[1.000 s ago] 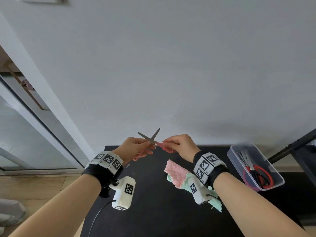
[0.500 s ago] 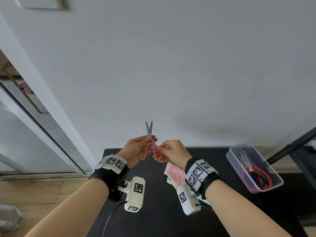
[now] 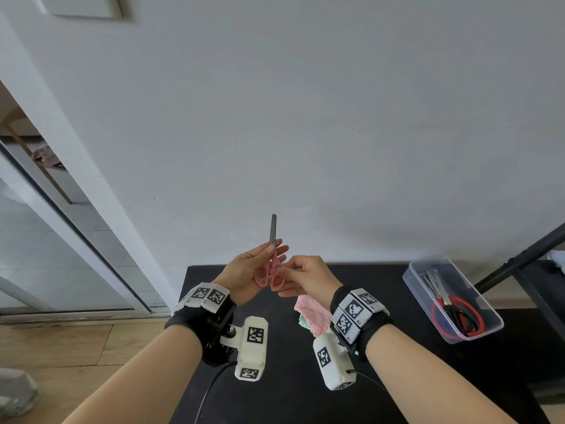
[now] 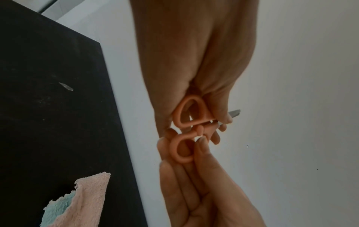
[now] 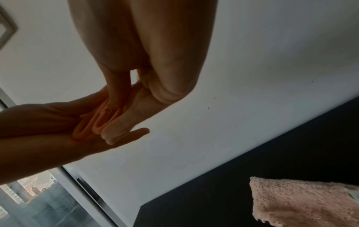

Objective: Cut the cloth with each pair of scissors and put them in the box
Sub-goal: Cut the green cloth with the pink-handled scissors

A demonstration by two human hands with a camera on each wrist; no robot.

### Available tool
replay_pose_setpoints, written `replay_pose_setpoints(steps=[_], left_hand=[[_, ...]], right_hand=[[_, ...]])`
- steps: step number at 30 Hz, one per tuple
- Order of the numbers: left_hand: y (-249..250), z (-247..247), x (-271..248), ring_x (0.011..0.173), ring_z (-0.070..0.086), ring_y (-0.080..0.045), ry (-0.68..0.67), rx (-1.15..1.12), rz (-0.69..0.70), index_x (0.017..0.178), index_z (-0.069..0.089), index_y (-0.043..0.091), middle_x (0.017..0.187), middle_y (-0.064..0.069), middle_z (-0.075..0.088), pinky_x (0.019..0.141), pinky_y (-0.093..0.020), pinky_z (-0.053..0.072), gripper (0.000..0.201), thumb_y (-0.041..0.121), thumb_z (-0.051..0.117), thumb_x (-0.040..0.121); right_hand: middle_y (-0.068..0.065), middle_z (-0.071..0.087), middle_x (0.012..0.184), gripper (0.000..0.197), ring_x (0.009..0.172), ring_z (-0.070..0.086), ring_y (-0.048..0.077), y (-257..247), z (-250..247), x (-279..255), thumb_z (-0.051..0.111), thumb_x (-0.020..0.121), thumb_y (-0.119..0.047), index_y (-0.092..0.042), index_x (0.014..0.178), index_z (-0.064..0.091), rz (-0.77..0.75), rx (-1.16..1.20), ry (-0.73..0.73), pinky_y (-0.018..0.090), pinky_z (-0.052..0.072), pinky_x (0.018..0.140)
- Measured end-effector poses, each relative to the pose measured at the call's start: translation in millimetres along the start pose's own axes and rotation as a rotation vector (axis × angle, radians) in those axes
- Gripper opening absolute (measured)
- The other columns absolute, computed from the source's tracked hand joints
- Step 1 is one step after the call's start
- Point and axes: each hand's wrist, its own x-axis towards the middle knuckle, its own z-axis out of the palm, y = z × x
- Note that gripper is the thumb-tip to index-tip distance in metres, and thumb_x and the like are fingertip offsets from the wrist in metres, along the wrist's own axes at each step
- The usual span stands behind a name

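A small pair of pink-handled scissors [image 3: 273, 240] stands upright above the black table's [image 3: 397, 286] far edge, blades together and pointing up. My left hand [image 3: 276, 249] grips them at the pivot between thumb and fingers. My right hand [image 3: 279, 271] pinches the right handle loop [image 4: 181, 149]. In the left wrist view both loops of the pink scissors [image 4: 189, 114] show between the two hands. The pink and mint cloth [image 3: 312, 313] lies on the table below my right wrist, touched by neither hand. The clear plastic box [image 3: 411, 278] stands at the right.
Inside the box lie red-handled scissors [image 3: 458, 304] and a dark-handled pair. A black stand leg [image 3: 519, 258] slants past the box's far side. A white wall rises right behind the table. A small scrap [image 4: 66, 86] lies on the table.
The scissor blades, spread and tilted a second ago, have come together and swung upright. Both hands stayed on the scissors and drew closer together.
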Motion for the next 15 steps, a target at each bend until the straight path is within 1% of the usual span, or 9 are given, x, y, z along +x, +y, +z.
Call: replay_pose_setpoints(steps=[2,4,6,8,10,11,12,14,15], left_hand=[[-0.3,0.3,-1.6,0.111,0.059,-0.018,-0.003,-0.008,0.016,0.118,0.059,0.012,0.118,-0.004,0.065,0.086,-0.034,0.052,0.027,0.014,0.040,0.099],[-1.2,-1.1,-2.8,0.118,0.056,-0.020,-0.006,-0.021,0.024,0.122,0.057,0.011,0.123,-0.005,0.063,0.089,-0.036,0.051,0.029,0.014,0.040,0.099],[-2.2,-2.4,-3.3,0.118,0.056,-0.021,0.007,-0.041,0.028,0.123,0.057,0.010,0.123,-0.007,0.063,0.092,-0.037,0.049,0.030,0.014,0.041,0.098],[-3.5,-2.6,-2.1,0.111,0.061,-0.021,0.035,-0.058,0.041,0.120,0.059,0.009,0.119,-0.007,0.065,0.089,-0.035,0.050,0.027,0.014,0.044,0.098],[-4.9,-1.6,-0.2,0.094,0.067,-0.018,0.056,-0.057,0.060,0.116,0.061,0.010,0.110,-0.004,0.068,0.078,-0.035,0.049,0.024,0.015,0.046,0.097],[-6.0,-0.3,1.0,0.088,0.067,-0.017,0.064,-0.056,0.065,0.114,0.062,0.010,0.108,-0.004,0.069,0.075,-0.036,0.048,0.023,0.016,0.047,0.096],[-8.0,1.5,2.5,0.087,0.067,-0.018,0.071,-0.059,0.063,0.114,0.062,0.010,0.108,-0.004,0.069,0.075,-0.037,0.047,0.023,0.017,0.048,0.096],[-15.1,5.5,6.0,0.096,0.065,-0.021,0.082,-0.075,0.037,0.115,0.062,0.009,0.115,-0.006,0.066,0.087,-0.040,0.046,0.024,0.018,0.049,0.096],[-19.6,7.7,8.0,0.103,0.063,-0.022,0.084,-0.088,0.020,0.116,0.061,0.009,0.119,-0.008,0.064,0.094,-0.042,0.045,0.025,0.018,0.049,0.096]], right_hand=[[0.014,0.071,0.077,0.014,0.073,0.072,0.023,0.0,1.9,-0.7,0.062,0.090,-0.010,0.003,0.090,0.061,-0.009,0.013,0.003,0.030,0.058,0.066],[0.013,0.071,0.076,0.015,0.072,0.072,0.021,-0.1,2.8,-0.6,0.062,0.091,-0.010,0.005,0.093,0.061,-0.019,0.011,-0.004,0.029,0.058,0.066],[0.013,0.071,0.076,0.014,0.071,0.072,0.019,-0.9,3.7,-1.0,0.061,0.091,-0.009,0.004,0.092,0.062,-0.038,-0.015,-0.005,0.029,0.059,0.068],[0.014,0.070,0.080,0.011,0.072,0.070,0.019,-0.7,5.6,-1.3,0.062,0.091,-0.010,0.000,0.091,0.064,-0.076,-0.063,0.029,0.032,0.059,0.076],[0.012,0.068,0.080,0.011,0.073,0.066,0.017,0.4,8.7,-1.2,0.067,0.087,-0.014,-0.005,0.092,0.067,-0.127,-0.124,0.089,0.033,0.057,0.082],[0.008,0.068,0.078,0.014,0.072,0.064,0.013,2.2,10.0,-0.9,0.070,0.084,-0.018,-0.007,0.092,0.068,-0.148,-0.173,0.129,0.029,0.056,0.080],[0.002,0.067,0.076,0.017,0.070,0.062,0.009,4.3,10.9,-1.3,0.073,0.081,-0.022,-0.009,0.091,0.069,-0.161,-0.241,0.173,0.023,0.054,0.074],[-0.005,0.065,0.079,0.023,0.070,0.058,0.005,10.5,10.1,-1.9,0.076,0.076,-0.029,-0.014,0.091,0.070,-0.168,-0.406,0.266,0.015,0.044,0.067],[-0.005,0.065,0.083,0.025,0.073,0.058,0.005,14.2,8.3,-2.3,0.077,0.075,-0.031,-0.015,0.093,0.070,-0.167,-0.483,0.312,0.015,0.042,0.066]])
